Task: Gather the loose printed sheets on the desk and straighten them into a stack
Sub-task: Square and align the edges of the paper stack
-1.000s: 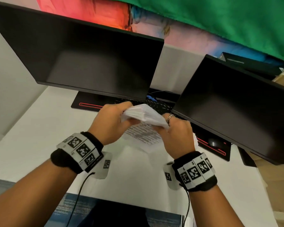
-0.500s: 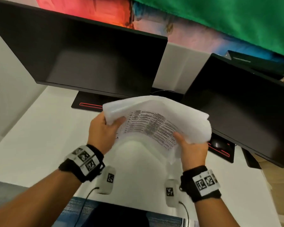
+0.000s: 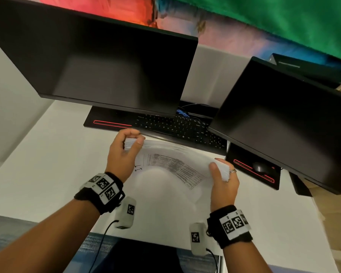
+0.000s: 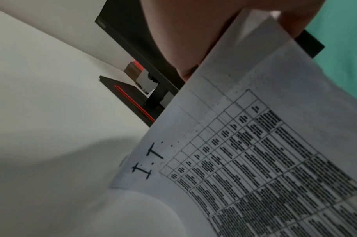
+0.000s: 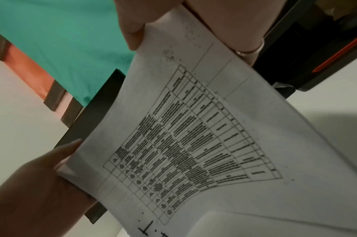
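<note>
A bundle of white printed sheets (image 3: 171, 166) with a table of text hangs bowed just above the white desk (image 3: 47, 164); the lower edge curls toward me. My left hand (image 3: 133, 137) pinches the bundle's left end, thumb on the near face. My right hand (image 3: 221, 170), ring on one finger, grips the right end. The left wrist view shows the printed sheets (image 4: 254, 160) running out from under my fingers (image 4: 193, 40). In the right wrist view the sheets (image 5: 183, 144) span from my right thumb (image 5: 133, 32) to my left hand (image 5: 41, 184).
Two dark monitors (image 3: 106, 71) (image 3: 283, 119) overhang the back of the desk. A black keyboard (image 3: 177, 127) lies on a black mat with red trim (image 3: 110, 123) just beyond the sheets. A black mouse (image 3: 261, 167) sits right of my right hand.
The sheets were bunched between my close-set hands, then lifted and spread. Now my hands are farther apart and lower, and the bundle is stretched out over the desk.
</note>
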Action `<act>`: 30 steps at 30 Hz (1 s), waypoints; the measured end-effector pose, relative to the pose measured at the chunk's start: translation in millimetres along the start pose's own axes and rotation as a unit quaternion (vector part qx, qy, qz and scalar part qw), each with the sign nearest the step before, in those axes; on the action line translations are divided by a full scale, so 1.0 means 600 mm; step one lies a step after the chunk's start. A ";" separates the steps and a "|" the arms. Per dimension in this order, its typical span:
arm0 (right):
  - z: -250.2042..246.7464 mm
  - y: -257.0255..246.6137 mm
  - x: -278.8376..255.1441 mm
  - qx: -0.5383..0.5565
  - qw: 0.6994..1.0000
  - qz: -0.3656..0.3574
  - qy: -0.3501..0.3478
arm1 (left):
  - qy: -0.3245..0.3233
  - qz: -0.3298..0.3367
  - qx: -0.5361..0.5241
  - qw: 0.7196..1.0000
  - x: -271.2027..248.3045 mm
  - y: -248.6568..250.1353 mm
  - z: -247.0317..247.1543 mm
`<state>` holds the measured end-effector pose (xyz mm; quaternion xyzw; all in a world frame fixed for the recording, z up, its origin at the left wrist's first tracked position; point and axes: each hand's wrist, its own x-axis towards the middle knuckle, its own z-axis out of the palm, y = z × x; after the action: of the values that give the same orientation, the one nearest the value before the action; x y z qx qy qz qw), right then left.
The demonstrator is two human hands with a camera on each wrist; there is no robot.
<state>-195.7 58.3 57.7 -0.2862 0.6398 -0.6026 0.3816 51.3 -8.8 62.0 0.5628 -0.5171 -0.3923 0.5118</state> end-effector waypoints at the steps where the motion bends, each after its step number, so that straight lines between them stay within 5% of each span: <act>1: 0.002 0.000 0.001 0.006 1.000 -0.002 0.010 | 0.004 -0.002 -0.004 1.000 0.002 -0.001 0.002; 12: 0.003 -0.010 0.012 0.018 0.998 -0.021 0.055 | -0.018 -0.038 -0.047 0.998 0.015 0.003 0.006; 20: -0.027 0.048 0.015 -0.039 0.992 0.082 -0.087 | -0.166 -0.117 -0.014 0.979 0.018 -0.044 -0.026; 27: -0.014 0.048 0.017 -0.021 0.996 0.074 -0.045 | -0.120 -0.094 0.055 0.987 0.012 -0.047 0.002; 30: -0.023 0.037 0.011 -0.002 0.999 0.037 -0.028 | -0.072 -0.099 -0.008 0.992 0.009 -0.028 0.001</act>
<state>-208.6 62.6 34.3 -0.2803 0.6404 -0.5784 0.4205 54.9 -15.2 45.6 0.5776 -0.4907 -0.4848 0.4367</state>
